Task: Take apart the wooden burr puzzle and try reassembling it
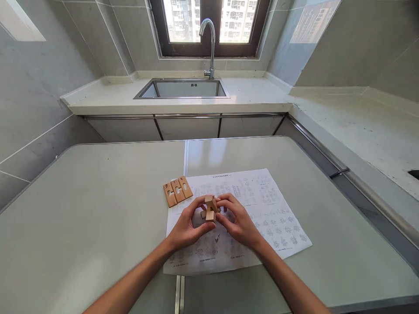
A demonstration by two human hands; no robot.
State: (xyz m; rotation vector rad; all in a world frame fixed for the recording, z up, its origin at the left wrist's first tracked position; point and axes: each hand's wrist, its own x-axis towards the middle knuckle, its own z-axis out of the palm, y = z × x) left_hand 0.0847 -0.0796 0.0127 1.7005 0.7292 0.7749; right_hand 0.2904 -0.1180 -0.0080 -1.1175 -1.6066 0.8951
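A small wooden puzzle made of joined blocks is held up between the two hands, just above a printed sheet. The left hand is curled around the puzzle from the 9 o'clock side, with its thumb and fingertips pressed on the wood. The right hand is curled around it from the 3 o'clock side, and its fingertips are pressed on the wood too. Both hands are mostly closed, and the puzzle is gripped by both at once. How the blocks are locked together cannot be told, because part of the puzzle is hidden by the fingers.

The sheet is laid flat on the grey bench and is covered with rows of small drawings, too small to be read. Three loose wooden pieces are laid side by side at about 10 o'clock from the hands, touching one another. They are set at the sheet's far left corner. Notches are cut into them, and small marks are written on them.

Far off at 12 o'clock, a steel sink is set into a pale counter, and a curved tap is seen behind it, under a window.
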